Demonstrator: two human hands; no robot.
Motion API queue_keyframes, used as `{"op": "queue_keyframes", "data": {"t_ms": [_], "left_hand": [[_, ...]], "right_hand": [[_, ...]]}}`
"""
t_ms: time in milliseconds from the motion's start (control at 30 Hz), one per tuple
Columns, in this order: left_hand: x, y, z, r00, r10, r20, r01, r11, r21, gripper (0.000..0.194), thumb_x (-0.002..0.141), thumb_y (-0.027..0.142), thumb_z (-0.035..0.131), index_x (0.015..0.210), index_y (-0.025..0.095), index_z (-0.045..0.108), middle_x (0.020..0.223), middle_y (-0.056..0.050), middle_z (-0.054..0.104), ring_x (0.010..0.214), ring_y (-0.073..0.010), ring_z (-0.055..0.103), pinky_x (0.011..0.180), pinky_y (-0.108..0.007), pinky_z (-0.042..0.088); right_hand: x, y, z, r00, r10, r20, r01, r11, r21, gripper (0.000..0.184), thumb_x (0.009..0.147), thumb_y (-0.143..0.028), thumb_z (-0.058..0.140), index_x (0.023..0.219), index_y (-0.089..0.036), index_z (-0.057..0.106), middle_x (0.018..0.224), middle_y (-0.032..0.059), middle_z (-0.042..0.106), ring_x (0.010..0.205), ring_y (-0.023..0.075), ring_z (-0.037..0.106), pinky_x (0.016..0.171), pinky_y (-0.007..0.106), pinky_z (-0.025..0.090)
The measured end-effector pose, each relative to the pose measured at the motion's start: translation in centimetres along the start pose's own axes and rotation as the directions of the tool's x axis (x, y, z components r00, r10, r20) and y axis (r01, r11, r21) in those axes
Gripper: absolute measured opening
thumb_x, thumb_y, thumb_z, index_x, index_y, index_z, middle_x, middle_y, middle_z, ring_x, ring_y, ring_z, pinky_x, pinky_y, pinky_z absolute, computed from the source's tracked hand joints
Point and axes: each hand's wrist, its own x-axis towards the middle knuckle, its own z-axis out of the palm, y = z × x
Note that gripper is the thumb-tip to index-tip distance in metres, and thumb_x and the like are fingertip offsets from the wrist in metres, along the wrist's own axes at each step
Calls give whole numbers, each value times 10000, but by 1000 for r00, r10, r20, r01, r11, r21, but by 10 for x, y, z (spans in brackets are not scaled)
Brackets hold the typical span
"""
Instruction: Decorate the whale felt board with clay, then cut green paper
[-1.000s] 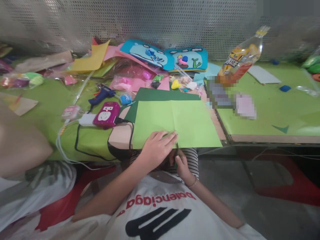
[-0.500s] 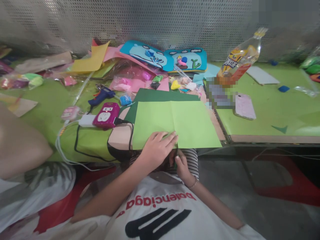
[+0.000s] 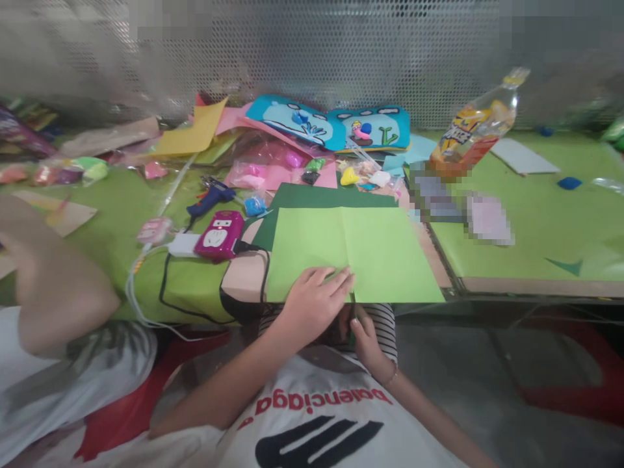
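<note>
So the light green sheet [image 3: 385, 250] is lying flat right in front of the person, long axis running left to right, with a fold line down its middle pointing back toward the lap. Its near edge is around the lip of the tabletop [image 3: 517, 263], can't quite tell how much hangs over.

Left hand [image 3: 319, 300] is spread flat on the sheet's near edge, just left of the fold, pressing rather than grabbing. Right hand [image 3: 365, 335] is below that same edge, fingers curled round a thin dark tool [image 3: 353, 309], maybe scissors, but most of it's hidden. The bit that matters imo: the tool's tip meets the near edge about at the fold, so the sheet lies straight ahead of the right grip, and the left hand is the one actually on it.

Around the sheet: dark green sheet [image 3: 336, 195] poking out past its far edge, pink power adapter [image 3: 221, 235] off to its left, glue gun [image 3: 210, 197] beyond that, drink bottle [image 3: 475, 133] behind it to the right.
</note>
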Motion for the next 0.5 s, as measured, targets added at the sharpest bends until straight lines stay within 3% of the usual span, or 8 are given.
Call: {"op": "queue_keyframes", "data": {"t_ms": [67, 167, 233, 300, 367, 433, 500], "left_hand": [[1, 0, -2, 999, -23, 27, 23, 1000, -15, 357, 971, 267, 395, 1278, 153, 536, 1346, 1, 551, 1131, -196, 482, 944, -353, 388], [3, -3, -6, 992, -84, 90, 87, 996, -27, 459, 976, 405, 354, 1328, 140, 483, 1393, -22, 503, 1193, -205, 448, 998, -365, 358], [5, -6, -8, 986, -103, 132, 108, 994, -30, 539, 958, 486, 351, 1358, 137, 444, 1420, -39, 472, 1221, -215, 428, 1017, -377, 346], [7, -10, -8, 983, -96, 158, 102, 994, -31, 595, 935, 542, 361, 1373, 144, 421, 1434, -53, 451, 1237, -226, 416, 1025, -392, 340], [9, -13, -8, 983, -76, 169, 82, 996, -29, 612, 919, 567, 378, 1386, 173, 403, 1447, -60, 431, 1248, -236, 411, 1027, -410, 337], [11, -16, -7, 983, -55, 173, 61, 998, -31, 601, 909, 569, 402, 1390, 209, 398, 1452, -58, 421, 1247, -245, 417, 1023, -426, 343], [12, -17, -7, 983, -50, 176, 57, 998, -32, 596, 901, 567, 422, 1391, 229, 392, 1452, -55, 418, 1245, -252, 422, 1017, -441, 354]], "right_hand": [[-7, 5, -8, 999, -21, -26, 20, 999, -36, 450, 862, -625, 408, 731, -220, 553, 531, -5, 530, 479, 156, 475, 482, 292, 438], [-20, 17, -27, 995, -14, -98, -4, 984, -180, 467, 796, -655, 508, 887, -221, 654, 755, 52, 672, 672, 211, 610, 620, 338, 525], [-24, 14, -45, 999, -2, -53, -9, 978, -206, 487, 786, -641, 538, 1005, -225, 666, 901, 83, 703, 811, 250, 647, 700, 369, 544], [-19, -8, -64, 992, -11, 123, 38, 976, -213, 474, 811, -594, 543, 1083, -223, 654, 941, 93, 705, 846, 257, 656, 708, 363, 552], [0, -47, -82, 957, -50, 287, 130, 955, -268, 477, 824, -569, 537, 1133, -217, 631, 998, 101, 696, 892, 261, 654, 742, 356, 552], [33, -91, -96, 909, -64, 413, 238, 891, -386, 450, 847, -527, 525, 1166, -219, 602, 1083, 105, 677, 970, 261, 641, 793, 336, 541], [79, -125, -103, 896, -28, 444, 298, 778, -553, 401, 885, -459, 494, 1216, -238, 542, 1141, 84, 659, 1026, 246, 626, 828, 318, 525]]}}
